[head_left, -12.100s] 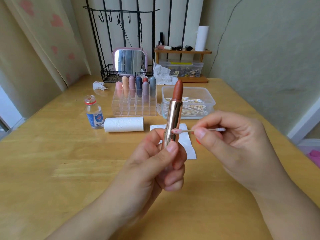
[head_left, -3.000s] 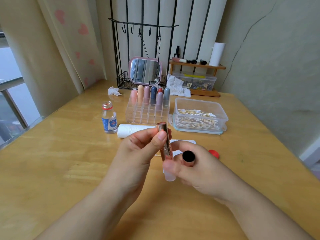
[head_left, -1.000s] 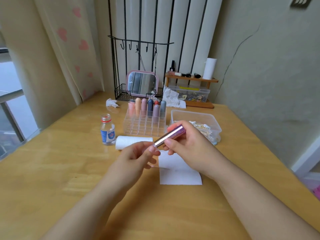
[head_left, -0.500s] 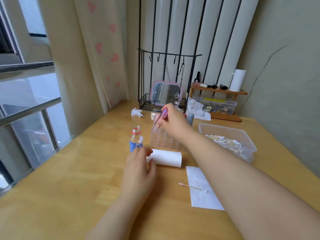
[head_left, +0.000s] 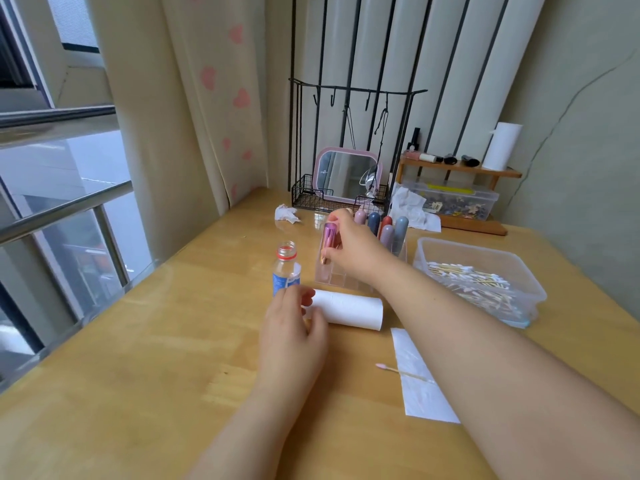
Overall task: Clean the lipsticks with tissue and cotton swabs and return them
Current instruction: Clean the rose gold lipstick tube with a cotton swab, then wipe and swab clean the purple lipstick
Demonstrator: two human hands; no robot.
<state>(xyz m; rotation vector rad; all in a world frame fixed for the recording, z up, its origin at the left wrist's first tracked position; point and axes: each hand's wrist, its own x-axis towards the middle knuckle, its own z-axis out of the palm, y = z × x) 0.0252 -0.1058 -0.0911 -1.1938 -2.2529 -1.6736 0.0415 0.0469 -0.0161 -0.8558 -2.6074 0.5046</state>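
Right hand: the right hand [head_left: 349,251] is pinching the capped lipstick [head_left: 327,242] between thumb and fingertips, holding it nearly upright over the left end of the clear organizer [head_left: 337,277].
Left hand: the left hand [head_left: 294,336] is lying palm down on the table [head_left: 138,358], fingers loosely curled and gripping nothing, its tips touching the tissue roll [head_left: 348,310].
Lipstick: it is showing a shiny pink-purple metallic case with a gold lower end; whether that end is already entering a slot cannot be told.
Left of the right hand: an uncapped small bottle [head_left: 286,271] with a red neck ring and blue label is standing just beside the left fingertips.
Behind the right hand: several capped lipsticks [head_left: 388,226] in grey, blue, red and pink are standing upright in the organizer's back row.
Right of the right hand: a clear plastic tub [head_left: 485,252] is holding a heap of cotton swabs [head_left: 465,277].
Below the right forearm: a used cotton swab [head_left: 394,369] with a pink tip is lying across the edge of a flat tissue sheet [head_left: 420,382].
Change: half a second ago the right hand was holding the lipstick tilted above the organizer; now it is holding it lower and more upright. The left hand is staying by the roll.
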